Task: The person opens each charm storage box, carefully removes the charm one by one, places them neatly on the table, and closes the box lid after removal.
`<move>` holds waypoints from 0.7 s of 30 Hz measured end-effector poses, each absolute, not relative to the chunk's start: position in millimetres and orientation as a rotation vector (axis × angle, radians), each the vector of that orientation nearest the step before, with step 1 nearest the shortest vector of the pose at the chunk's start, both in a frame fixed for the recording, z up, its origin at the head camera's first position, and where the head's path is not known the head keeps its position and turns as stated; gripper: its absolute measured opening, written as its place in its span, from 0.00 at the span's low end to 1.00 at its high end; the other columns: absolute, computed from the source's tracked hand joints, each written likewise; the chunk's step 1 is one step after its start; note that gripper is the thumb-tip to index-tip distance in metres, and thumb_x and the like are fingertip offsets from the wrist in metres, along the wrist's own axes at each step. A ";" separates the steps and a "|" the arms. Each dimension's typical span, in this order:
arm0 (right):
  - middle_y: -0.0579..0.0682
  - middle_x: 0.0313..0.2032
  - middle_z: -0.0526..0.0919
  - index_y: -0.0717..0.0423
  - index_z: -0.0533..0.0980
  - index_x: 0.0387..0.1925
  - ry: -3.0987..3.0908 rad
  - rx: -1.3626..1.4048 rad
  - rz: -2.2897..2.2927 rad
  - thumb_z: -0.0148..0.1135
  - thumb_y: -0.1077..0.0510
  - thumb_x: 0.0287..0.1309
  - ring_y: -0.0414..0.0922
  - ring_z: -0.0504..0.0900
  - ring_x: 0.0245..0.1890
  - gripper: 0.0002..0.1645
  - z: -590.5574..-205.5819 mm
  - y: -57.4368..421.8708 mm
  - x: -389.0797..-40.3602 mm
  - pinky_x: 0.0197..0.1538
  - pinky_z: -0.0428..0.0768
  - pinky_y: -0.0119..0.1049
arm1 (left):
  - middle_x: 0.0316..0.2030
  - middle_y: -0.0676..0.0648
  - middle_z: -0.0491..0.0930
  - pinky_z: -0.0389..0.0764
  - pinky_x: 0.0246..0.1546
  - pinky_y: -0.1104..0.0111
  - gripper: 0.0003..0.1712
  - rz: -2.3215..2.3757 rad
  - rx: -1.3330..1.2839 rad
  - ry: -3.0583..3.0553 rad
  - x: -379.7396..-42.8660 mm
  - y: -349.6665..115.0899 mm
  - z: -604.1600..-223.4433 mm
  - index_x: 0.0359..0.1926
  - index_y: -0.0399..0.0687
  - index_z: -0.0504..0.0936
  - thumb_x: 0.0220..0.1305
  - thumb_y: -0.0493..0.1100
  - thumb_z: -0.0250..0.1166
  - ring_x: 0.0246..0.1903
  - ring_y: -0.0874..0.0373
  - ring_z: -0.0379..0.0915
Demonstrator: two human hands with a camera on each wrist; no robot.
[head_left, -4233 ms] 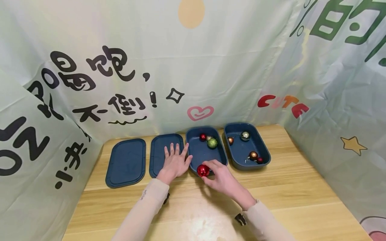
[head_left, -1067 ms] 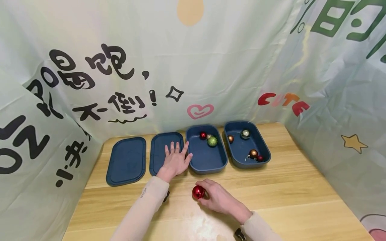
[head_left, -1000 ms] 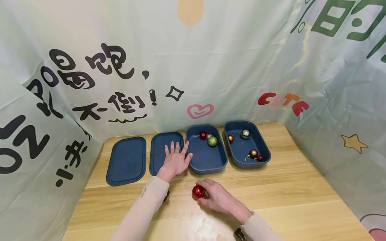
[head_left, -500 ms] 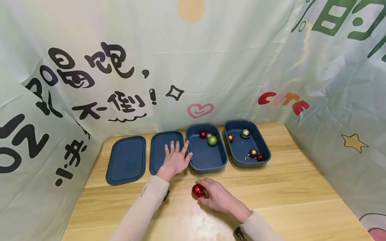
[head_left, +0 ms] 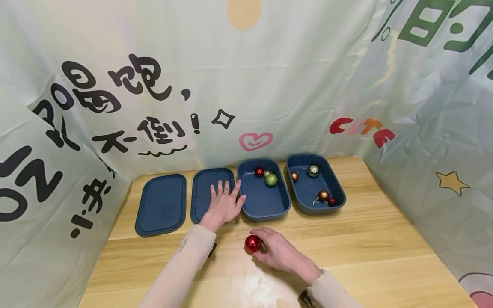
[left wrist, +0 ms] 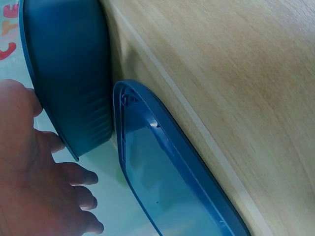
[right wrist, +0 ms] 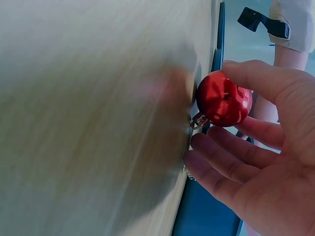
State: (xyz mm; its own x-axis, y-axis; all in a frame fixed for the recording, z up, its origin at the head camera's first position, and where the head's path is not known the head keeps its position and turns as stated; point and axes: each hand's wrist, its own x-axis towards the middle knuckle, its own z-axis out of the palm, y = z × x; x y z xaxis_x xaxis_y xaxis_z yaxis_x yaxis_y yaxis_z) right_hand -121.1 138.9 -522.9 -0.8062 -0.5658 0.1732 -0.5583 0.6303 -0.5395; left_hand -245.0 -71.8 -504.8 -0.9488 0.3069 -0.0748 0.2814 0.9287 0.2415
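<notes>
A shiny red Christmas ball (head_left: 252,244) is pinched between the thumb and fingers of my right hand (head_left: 281,251), at the table surface in front of the left open box (head_left: 265,210). In the right wrist view the metal cap of the red bauble (right wrist: 224,99) points toward the tabletop. My left hand (head_left: 223,207) lies spread, fingers straight, above the right-hand blue lid (head_left: 200,194). The left wrist view has its thumb and index finger at the rim of the box (left wrist: 69,73). Inside that box sit a small red ball (head_left: 259,172) and a glittery green ball (head_left: 271,179).
A second blue box (head_left: 313,209) stands to the right, holding a silver ball (head_left: 313,170), a copper ball (head_left: 323,196) and other small baubles. Another flat blue lid (head_left: 161,205) lies at the far left. Printed cloth (head_left: 292,85) walls in the wooden table (head_left: 366,239).
Over the four seconds, my right hand has brought the red ball from the left box's near edge toward me, down to the table. Within the last second both hands stay practically still.
</notes>
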 end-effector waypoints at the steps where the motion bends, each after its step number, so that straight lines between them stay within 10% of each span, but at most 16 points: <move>1: 0.55 0.53 0.86 0.64 0.78 0.64 2.827 -0.975 -0.929 0.81 0.59 0.54 0.46 0.87 0.50 0.37 -522.9 139.1 -121.3 0.56 0.87 0.40 | 0.82 0.30 0.50 0.36 0.81 0.34 0.40 0.351 0.455 2.975 -245.0 -71.7 -504.6 0.87 0.61 0.46 0.83 0.68 0.37 0.83 0.29 0.37; 9: 0.59 0.60 0.84 0.63 0.76 0.67 2.831 -0.866 -0.926 0.78 0.51 0.60 0.53 0.86 0.57 0.39 -510.4 142.2 -123.2 0.58 0.87 0.48 | 0.82 0.30 0.50 0.36 0.81 0.34 0.40 0.350 0.455 2.969 -245.0 -71.6 -504.1 0.87 0.60 0.46 0.83 0.68 0.37 0.83 0.29 0.37; 21: 0.60 0.49 0.88 0.67 0.83 0.56 3.055 -1.017 -1.266 0.76 0.65 0.58 0.53 0.89 0.42 0.23 -483.9 158.0 -153.8 0.45 0.90 0.44 | 0.82 0.29 0.50 0.36 0.81 0.34 0.39 0.354 0.459 2.970 -244.6 -71.2 -503.2 0.87 0.60 0.47 0.84 0.66 0.39 0.83 0.29 0.37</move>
State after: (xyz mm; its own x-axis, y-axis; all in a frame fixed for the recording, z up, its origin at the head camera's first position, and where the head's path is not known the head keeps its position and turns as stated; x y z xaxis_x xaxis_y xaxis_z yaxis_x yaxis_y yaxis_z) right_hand -153.8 158.0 -483.9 -0.7811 -0.3917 0.4862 -0.6208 0.5703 -0.5379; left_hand -244.6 -71.2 -503.2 -0.9475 0.3101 -0.0774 0.2832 0.9269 0.2463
